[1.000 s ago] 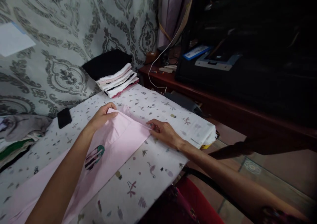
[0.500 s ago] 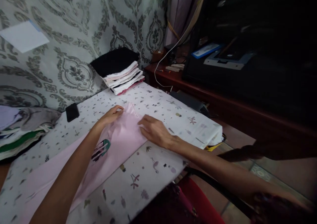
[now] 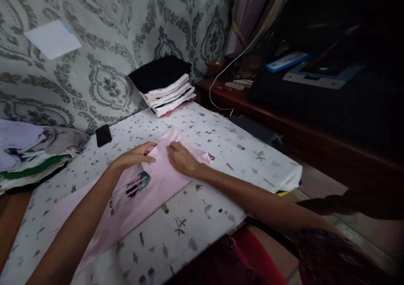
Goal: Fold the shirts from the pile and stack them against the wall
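A pink T-shirt (image 3: 158,188) with a dark and green print and some lettering lies lengthwise on the patterned table cover. At its far end, my left hand (image 3: 134,155) holds the near-left edge of the cloth between thumb and fingers. My right hand (image 3: 183,159) rests on top of the shirt with curled fingers gripping the fabric. Its fingertips are partly hidden. A ruffled pink edge of cloth shows beyond the right wrist.
A folded clothes stack (image 3: 170,93), black on top, stands by the wall. At left lies a loose clothes pile (image 3: 34,150), with a black phone (image 3: 103,135) nearby. A dark red wooden desk (image 3: 227,96) with a white cable (image 3: 212,89) borders the right side.
My right hand has moved left onto the shirt, closer to my left hand. Cloth at the far end has shifted and now spreads out beyond the right wrist. The view has turned slightly left.
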